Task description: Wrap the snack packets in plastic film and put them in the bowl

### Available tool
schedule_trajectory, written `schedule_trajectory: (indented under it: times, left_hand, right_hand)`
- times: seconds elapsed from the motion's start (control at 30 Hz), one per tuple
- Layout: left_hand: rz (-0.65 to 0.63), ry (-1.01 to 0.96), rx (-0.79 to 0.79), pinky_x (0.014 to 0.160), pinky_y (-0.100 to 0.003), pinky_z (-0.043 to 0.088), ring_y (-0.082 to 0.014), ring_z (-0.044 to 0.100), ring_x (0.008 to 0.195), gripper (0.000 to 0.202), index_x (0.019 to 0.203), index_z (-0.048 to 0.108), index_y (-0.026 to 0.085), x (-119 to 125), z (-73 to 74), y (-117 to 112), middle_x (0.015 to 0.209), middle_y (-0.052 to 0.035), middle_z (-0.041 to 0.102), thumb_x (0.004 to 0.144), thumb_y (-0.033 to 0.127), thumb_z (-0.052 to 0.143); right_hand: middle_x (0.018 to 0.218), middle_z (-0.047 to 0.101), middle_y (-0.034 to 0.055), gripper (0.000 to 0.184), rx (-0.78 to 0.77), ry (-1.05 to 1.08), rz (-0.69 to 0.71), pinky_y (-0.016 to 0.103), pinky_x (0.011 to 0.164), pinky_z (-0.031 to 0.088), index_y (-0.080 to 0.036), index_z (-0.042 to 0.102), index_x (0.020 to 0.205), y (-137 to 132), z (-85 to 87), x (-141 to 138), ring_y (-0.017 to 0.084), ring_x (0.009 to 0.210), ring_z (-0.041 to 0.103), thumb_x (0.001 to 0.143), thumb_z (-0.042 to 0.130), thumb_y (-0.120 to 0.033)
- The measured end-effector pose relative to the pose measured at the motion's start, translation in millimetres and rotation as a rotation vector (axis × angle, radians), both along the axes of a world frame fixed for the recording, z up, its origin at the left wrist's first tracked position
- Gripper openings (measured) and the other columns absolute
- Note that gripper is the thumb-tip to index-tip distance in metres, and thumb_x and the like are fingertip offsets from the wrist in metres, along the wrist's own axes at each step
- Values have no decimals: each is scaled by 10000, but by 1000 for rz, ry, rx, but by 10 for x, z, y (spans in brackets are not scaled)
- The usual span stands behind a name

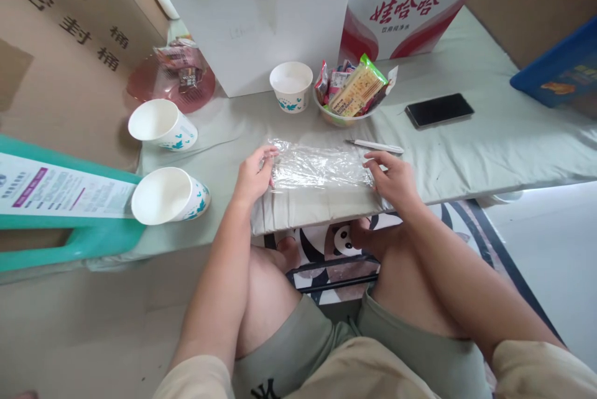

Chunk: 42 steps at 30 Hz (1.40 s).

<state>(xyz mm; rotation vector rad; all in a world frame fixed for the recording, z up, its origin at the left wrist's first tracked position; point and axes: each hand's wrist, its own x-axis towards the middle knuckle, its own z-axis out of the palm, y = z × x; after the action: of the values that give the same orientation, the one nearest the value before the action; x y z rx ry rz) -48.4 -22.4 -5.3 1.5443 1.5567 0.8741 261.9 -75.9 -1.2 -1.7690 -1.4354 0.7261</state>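
Note:
A crinkled sheet of clear plastic wrap (319,166) lies flat on the pale green table cover (466,150) near its front edge. My left hand (254,175) pinches the wrap's left edge with curled fingers. My right hand (394,178) presses its fingers on the wrap's right edge. A white pen-like tool (375,146) lies just behind the wrap, beside my right hand.
Three white paper cups stand around: two at left (161,124) (168,195), one at the back (291,85). A bowl of wrapped snacks (349,93), a black phone (439,109), a pink lidded dish (172,79), white boxes (261,20) and a teal container (60,200) surround the spot.

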Motion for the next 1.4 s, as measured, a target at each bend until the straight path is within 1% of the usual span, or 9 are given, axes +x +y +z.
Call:
schedule_trajectory:
  times: [0.1, 0.3, 0.43, 0.57, 0.7, 0.77, 1.0, 1.2, 1.4]
  left_hand:
    - [26, 75, 10, 502, -235, 450, -128, 529, 425, 324, 1166, 708, 203, -8, -25, 25, 535, 40, 578, 899, 245, 529]
    - [97, 345, 224, 875, -374, 561, -241, 711, 906, 277, 1034, 762, 222, 36, -110, 34, 1246, -115, 683, 784, 182, 648]
    - [256, 497, 303, 981, -493, 519, -325, 670, 1053, 328, 1115, 748, 239, 22, -26, -17, 1379, -159, 550, 790, 232, 704]
    - [452, 560, 578, 1060, -567, 438, -374, 576, 1186, 273, 1056, 748, 218, 64, 163, -109, 1294, -179, 564, 784, 220, 723]
    - [50, 529, 657, 968, -468, 496, -276, 657, 978, 168, 941, 742, 214, 299, 214, -239, 980, -110, 708, 906, 217, 577]
    - [-109, 546, 560, 1022, -489, 472, -292, 662, 1072, 183, 971, 743, 229, 420, 141, -251, 1060, -100, 748, 913, 219, 570]
    - [-143, 595, 342, 1208, -637, 295, -362, 493, 1418, 302, 1020, 776, 258, 406, -96, -69, 1383, -85, 680, 832, 113, 589]
    - [-282, 548, 334, 1201, -601, 321, -316, 551, 1366, 343, 1111, 765, 279, 291, -124, -28, 1353, -77, 702, 881, 133, 557]
    - [-83, 280, 641, 1195, -573, 353, -295, 656, 1244, 190, 908, 743, 241, 215, 104, -140, 1081, -80, 787, 904, 277, 556]
  right_hand:
    - [967, 787, 53, 281, 77, -47, -20, 408, 725, 581, -219, 749, 998, 5, -47, 54, 134, 450, 582, 883, 545, -374]
    - [1261, 692, 146, 376, 97, -365, 22, 542, 898, 560, -199, 763, 1151, 45, -166, 102, 254, 792, 680, 849, 551, -269]
    - [1296, 619, 185, 408, 242, -476, -18, 565, 962, 523, -206, 719, 1258, -2, -82, -21, 342, 1075, 651, 899, 534, -267]
    - [1349, 640, 156, 411, 346, -469, 334, 513, 1068, 477, -212, 661, 1326, -58, -5, -269, 328, 1233, 604, 961, 516, -335]
    - [1481, 587, 134, 528, 207, -579, 563, 528, 1138, 415, -197, 586, 1425, -94, -37, -448, 358, 1379, 508, 945, 571, -417]
    - [1495, 578, 135, 521, 141, -640, 602, 536, 1116, 426, -198, 598, 1409, -140, -32, -485, 375, 1393, 490, 938, 583, -421]
    - [1422, 643, 129, 476, 48, -590, 811, 491, 955, 510, -208, 627, 1369, -493, 208, -486, 342, 1191, 613, 957, 565, -440]
    - [1608, 477, 60, 647, 152, -558, 931, 679, 1198, 244, -329, 585, 1432, -551, 125, -334, 410, 1529, 317, 808, 751, -287]
    - [1063, 787, 41, 195, 201, -395, 877, 575, 1188, 336, -245, 716, 965, -419, 47, -352, 240, 1119, 707, 947, 530, -191]
